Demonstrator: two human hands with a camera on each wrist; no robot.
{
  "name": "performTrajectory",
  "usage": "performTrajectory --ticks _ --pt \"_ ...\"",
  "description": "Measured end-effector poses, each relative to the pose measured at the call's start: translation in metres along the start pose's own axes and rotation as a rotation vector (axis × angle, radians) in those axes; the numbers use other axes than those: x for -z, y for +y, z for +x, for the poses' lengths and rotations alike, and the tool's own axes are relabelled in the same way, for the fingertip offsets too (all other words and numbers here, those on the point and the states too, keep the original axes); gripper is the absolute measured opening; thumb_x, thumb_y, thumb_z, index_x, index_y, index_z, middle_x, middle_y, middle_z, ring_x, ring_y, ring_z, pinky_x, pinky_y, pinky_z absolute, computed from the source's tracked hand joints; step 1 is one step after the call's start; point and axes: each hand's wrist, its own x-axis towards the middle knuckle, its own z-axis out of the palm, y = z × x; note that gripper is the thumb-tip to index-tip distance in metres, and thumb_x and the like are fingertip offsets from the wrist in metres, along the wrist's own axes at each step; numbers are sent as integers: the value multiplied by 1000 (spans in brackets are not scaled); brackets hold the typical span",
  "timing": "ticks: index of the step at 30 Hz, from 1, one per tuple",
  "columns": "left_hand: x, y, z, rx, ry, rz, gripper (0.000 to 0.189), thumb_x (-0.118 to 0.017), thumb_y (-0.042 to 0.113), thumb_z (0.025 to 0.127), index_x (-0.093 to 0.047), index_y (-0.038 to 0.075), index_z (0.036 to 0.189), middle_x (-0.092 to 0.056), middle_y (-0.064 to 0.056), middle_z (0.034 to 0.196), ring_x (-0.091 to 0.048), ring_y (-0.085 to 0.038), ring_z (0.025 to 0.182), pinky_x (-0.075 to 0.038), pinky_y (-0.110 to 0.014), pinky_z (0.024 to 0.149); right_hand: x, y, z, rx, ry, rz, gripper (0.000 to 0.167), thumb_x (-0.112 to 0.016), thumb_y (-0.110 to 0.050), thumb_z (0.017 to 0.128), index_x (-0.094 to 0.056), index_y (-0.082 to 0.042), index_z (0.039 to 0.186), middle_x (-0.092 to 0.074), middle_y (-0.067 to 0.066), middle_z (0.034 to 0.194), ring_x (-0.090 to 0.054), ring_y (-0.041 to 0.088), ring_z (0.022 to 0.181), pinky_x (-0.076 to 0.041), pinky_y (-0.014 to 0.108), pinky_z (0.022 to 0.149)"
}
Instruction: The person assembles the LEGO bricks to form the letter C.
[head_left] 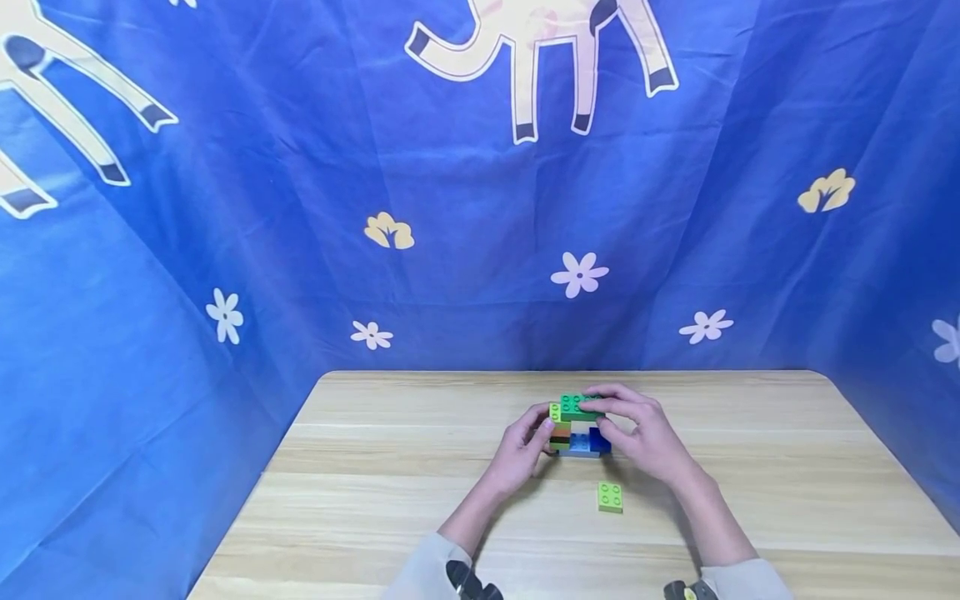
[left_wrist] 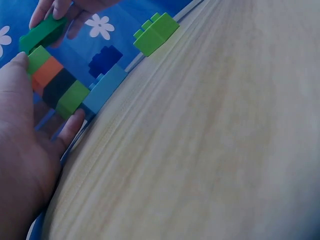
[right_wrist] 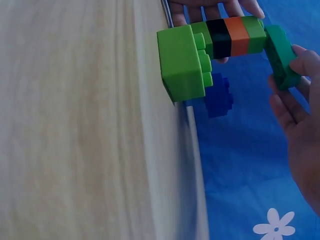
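Note:
A short tower of building bricks (left_wrist: 48, 70), lime, black, orange and lime from bottom to top, stands at one end of a light blue brick (left_wrist: 106, 90). My left hand (head_left: 517, 454) grips this tower between thumb and fingers. In my right hand (head_left: 651, 435), thumb and fingers pinch a long dark green brick (right_wrist: 281, 57). One end of that brick meets the tower's top, and it looks tilted in the right wrist view. A dark blue brick (head_left: 600, 441) sits at the light blue brick's other end, beneath the right hand.
A loose lime brick (head_left: 610, 497) with studs up lies on the wooden table (head_left: 375, 500), nearer to me than the build. Behind the table hangs a blue cloth (head_left: 465, 292) printed with flowers and animals.

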Motion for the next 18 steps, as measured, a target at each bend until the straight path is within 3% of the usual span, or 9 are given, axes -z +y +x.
performTrajectory --ticks 7,18 --pt "0 1 0 8 9 -23 36 -47 25 115 -60 12 145 -70 -14 127 -68 -34 103 -63 -43 86 3 -9 3 15 -40 -91 41 -74 10 89 -80 -15 121 -70 7 131 -67 30 121 -45 14 107" --pt "0 -2 0 -1 11 -34 38 -49 26 114 -59 9 147 -69 -15 124 -67 -33 105 -64 -40 84 3 -12 3 16 -75 -136 40 -73 10 90 -79 -15 122 -70 6 131 -68 28 120 -56 29 102"
